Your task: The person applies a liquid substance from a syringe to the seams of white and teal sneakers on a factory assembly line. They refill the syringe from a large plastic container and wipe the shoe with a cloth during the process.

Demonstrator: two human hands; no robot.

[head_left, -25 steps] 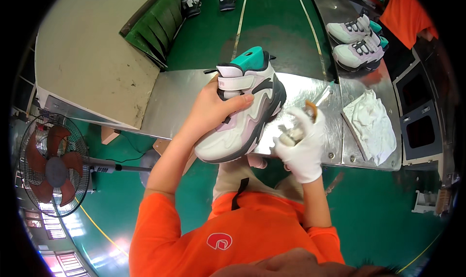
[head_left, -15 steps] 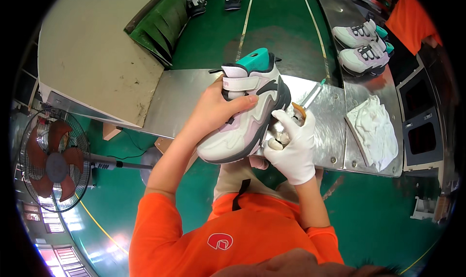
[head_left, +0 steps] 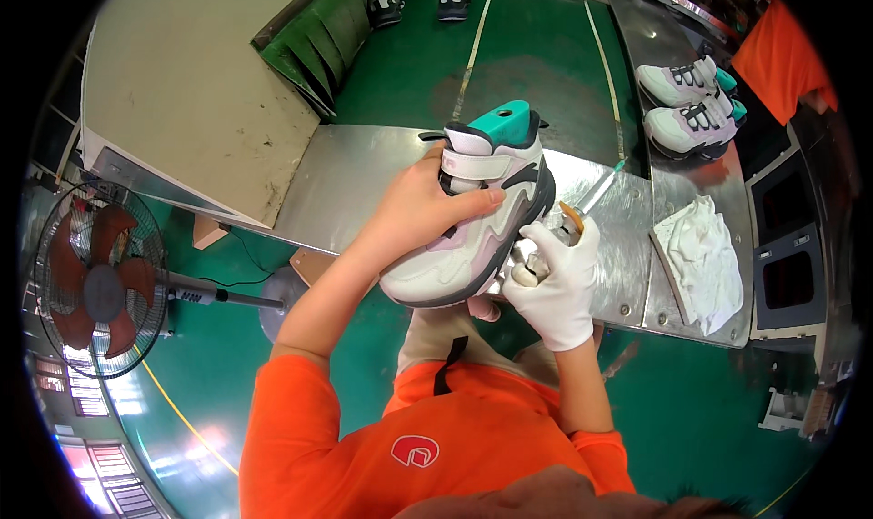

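My bare left hand [head_left: 414, 201] grips a white and pale-lilac sneaker [head_left: 450, 269] from its left side, thumb across the upper. The shoe has a dark sole and a strap, and a teal shoe last [head_left: 507, 122] fills its opening. Close by the sole's right side is my right hand [head_left: 566, 287], in a white glove with its fingers curled. What those fingers hold is partly hidden. An orange-brown curved piece [head_left: 571, 217] shows at the fingers, and beyond it extends a slim pale tool [head_left: 596, 192] with a green tip.
A metal bench [head_left: 364, 160] borders a green conveyor belt [head_left: 536, 55]. Two similar sneakers [head_left: 691, 124] and a white cloth [head_left: 705, 264] rest at right. On the left are a beige housing [head_left: 195, 101] with green flaps [head_left: 305, 55] and a fan [head_left: 105, 292]. Another person's orange clothing [head_left: 787, 55] shows upper right.
The whole view has shifted slightly, so the scene sits a little lower and farther right. Both hands keep about the same hold and place around the sneaker.
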